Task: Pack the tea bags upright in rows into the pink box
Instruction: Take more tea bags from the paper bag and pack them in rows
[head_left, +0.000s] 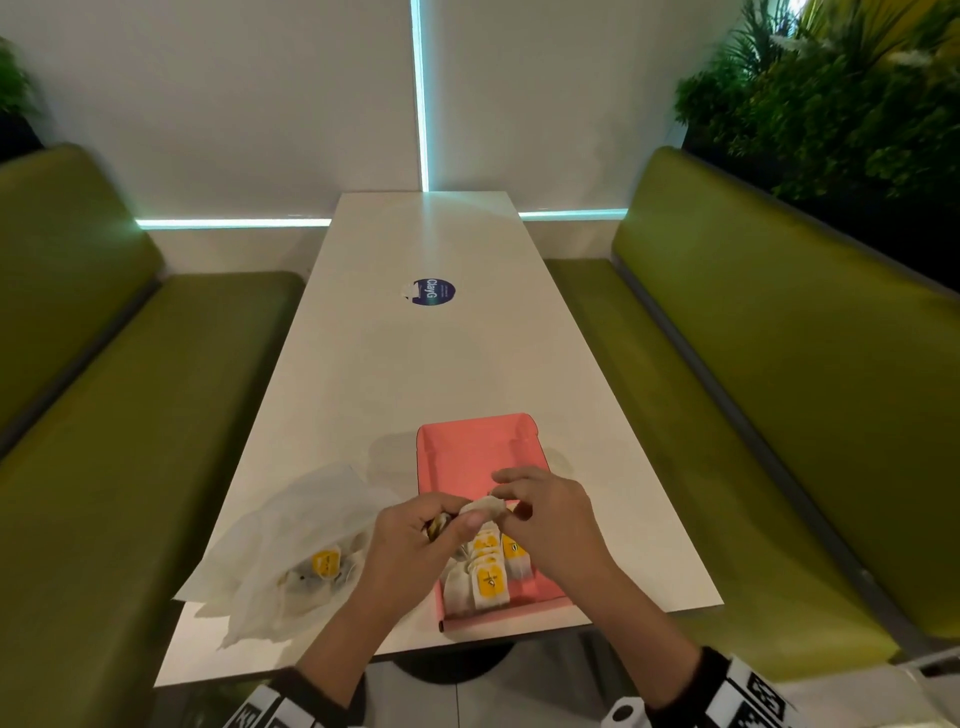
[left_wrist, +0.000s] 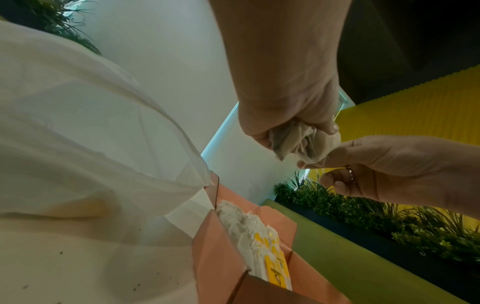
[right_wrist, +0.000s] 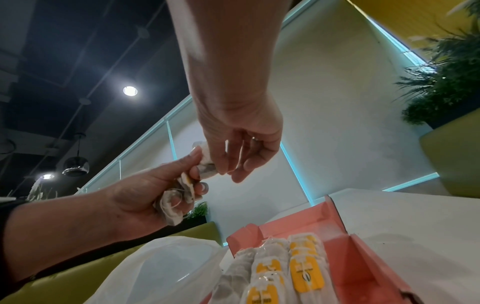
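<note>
The pink box (head_left: 470, 452) lies open on the white table, near the front edge. Tea bags with yellow tags (head_left: 488, 577) stand in rows at its near end (right_wrist: 285, 267). Just above the box, my left hand (head_left: 452, 519) grips a crumpled bunch of tea bags (right_wrist: 176, 203). My right hand (head_left: 511, 512) pinches one tea bag (head_left: 485, 506) at the top of that bunch, and the left thumb also presses on it (left_wrist: 309, 148). The far half of the box is bare.
A clear plastic bag (head_left: 291, 545) with more tea bags (head_left: 324, 564) lies left of the box. A round blue sticker (head_left: 434, 292) sits mid-table. Green benches (head_left: 779, 415) flank the table, and plants (head_left: 831, 93) stand at the back right.
</note>
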